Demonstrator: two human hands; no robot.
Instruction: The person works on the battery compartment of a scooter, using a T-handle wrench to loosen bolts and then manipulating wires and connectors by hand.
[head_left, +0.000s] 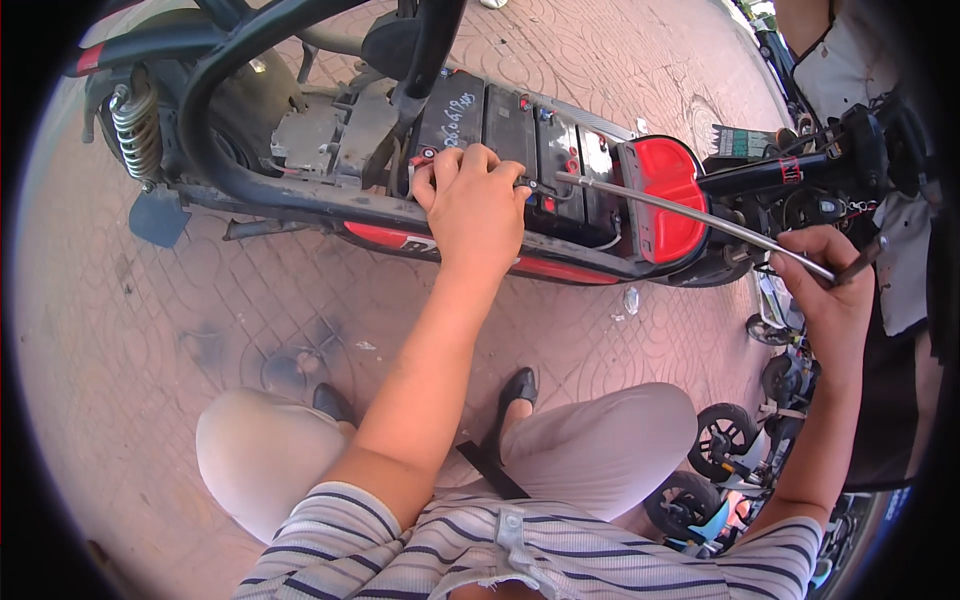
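Note:
A row of black batteries [508, 125] sits in the open frame of an electric scooter [380, 212]. My left hand [474, 205] is over the near edge of the batteries, its fingers curled down beside a red terminal. Whatever the fingertips grip is hidden. My right hand [825, 300] is closed round the handle end of a long metal T-handle wrench [700, 216]. The shaft slants left across the red plastic panel [668, 200], and its tip is over the battery terminals, near the fingers of my left hand. I cannot tell whether the tip touches a terminal.
A coil-spring shock absorber [137, 125] is at the scooter's left end. Close by on the right stands a person in dark clothing [905, 390]. Several parked scooters [725, 440] line the lower right. Litter [631, 300] lies on the patterned paving [250, 320].

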